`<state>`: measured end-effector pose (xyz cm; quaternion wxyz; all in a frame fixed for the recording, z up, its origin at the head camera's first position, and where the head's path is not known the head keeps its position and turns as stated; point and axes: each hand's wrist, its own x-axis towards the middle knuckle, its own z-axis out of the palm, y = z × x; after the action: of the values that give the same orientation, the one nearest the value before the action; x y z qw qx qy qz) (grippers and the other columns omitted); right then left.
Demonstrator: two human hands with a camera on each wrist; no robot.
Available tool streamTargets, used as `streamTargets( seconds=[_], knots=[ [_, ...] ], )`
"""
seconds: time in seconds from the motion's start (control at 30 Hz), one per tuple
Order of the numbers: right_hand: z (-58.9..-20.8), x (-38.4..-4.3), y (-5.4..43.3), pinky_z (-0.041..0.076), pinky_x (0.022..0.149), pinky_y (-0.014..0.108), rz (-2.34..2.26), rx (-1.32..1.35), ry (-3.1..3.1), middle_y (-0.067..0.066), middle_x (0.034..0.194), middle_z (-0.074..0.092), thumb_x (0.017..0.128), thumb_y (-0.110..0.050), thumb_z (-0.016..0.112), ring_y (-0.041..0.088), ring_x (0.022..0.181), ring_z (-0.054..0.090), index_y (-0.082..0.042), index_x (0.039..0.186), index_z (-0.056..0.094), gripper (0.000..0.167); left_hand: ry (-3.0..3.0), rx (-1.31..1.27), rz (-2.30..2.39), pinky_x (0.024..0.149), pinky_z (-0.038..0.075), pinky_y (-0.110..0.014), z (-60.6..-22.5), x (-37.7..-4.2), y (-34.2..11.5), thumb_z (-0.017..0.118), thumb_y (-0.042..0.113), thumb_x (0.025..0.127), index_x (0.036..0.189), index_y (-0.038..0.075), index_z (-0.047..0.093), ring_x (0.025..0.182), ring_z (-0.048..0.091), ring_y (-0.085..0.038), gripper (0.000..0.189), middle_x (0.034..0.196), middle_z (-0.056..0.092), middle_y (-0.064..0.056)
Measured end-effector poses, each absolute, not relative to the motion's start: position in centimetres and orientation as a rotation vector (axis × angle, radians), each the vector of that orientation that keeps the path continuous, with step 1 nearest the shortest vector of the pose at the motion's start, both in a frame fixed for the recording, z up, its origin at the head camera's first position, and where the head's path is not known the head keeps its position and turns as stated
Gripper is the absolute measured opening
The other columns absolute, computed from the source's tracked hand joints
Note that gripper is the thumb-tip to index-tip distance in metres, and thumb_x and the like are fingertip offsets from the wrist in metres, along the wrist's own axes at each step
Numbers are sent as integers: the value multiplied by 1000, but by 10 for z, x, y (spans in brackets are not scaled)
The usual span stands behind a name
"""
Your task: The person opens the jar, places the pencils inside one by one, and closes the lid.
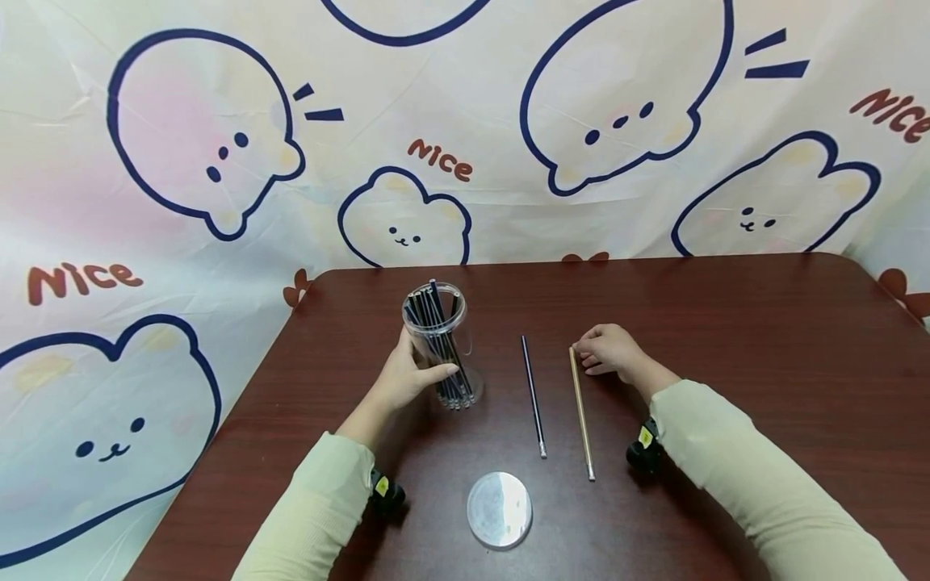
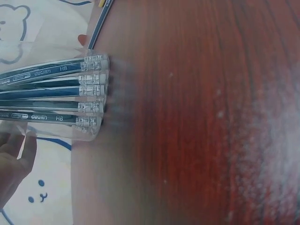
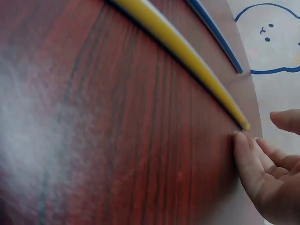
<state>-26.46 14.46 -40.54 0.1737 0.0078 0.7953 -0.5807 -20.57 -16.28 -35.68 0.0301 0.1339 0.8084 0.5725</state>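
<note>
My left hand grips a clear plastic jar that holds several dark pencils. The jar tilts, its mouth leaning away to the left. In the left wrist view, the pencils lie side by side inside, silvery ends at the jar's base, some marked HB. My right hand is at the far end of a yellow pencil lying on the table. Seen from the right wrist, its fingertips are right at that pencil's tip, with the thumb spread away. A dark blue pencil lies just left of the yellow one.
A round clear lid lies on the brown wooden table near me, between my forearms. Behind the table and along its left side hangs a pale cloth with bear drawings. Each wrist carries a small black camera.
</note>
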Motion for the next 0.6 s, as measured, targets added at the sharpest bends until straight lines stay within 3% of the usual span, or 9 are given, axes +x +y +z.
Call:
streamTargets(
  seconds=[0.17, 0.27, 0.43, 0.6],
  knots=[
    [-406, -268, 143, 48, 59, 30, -1524, -6, 2348, 13, 82, 52, 80, -9, 55, 18, 63, 52, 8, 91, 50, 21, 2492, 412, 1761, 95, 24, -43, -357, -206, -164, 67, 6, 73, 133, 9, 11, 115, 32, -27, 81, 130, 30, -16],
    [-403, -268, 139, 49, 57, 30, -1408, -34, 2436, 10, 73, 51, 77, -11, 61, 18, 59, 51, 3, 76, 50, 17, 2496, 409, 1747, 95, 25, -43, -356, -206, -163, 66, 6, 73, 132, 8, 11, 115, 33, -27, 81, 130, 30, -16],
    [-398, -268, 129, 48, 52, 28, -1150, -102, 2581, 4, 50, 47, 74, -12, 65, 16, 48, 51, -7, 52, 45, 30, 2490, 402, 1752, 94, 25, -45, -364, -211, -167, 68, 9, 73, 133, 10, 11, 116, 33, -27, 83, 130, 30, -15],
    [-397, -270, 126, 47, 48, 25, -959, -152, 2674, 4, 47, 50, 77, -7, 61, 13, 45, 55, -5, 51, 51, 28, 2499, 430, 1781, 93, 27, -43, -380, -221, -172, 71, 14, 70, 132, 16, 14, 114, 35, -23, 84, 128, 33, -10]
  ],
)
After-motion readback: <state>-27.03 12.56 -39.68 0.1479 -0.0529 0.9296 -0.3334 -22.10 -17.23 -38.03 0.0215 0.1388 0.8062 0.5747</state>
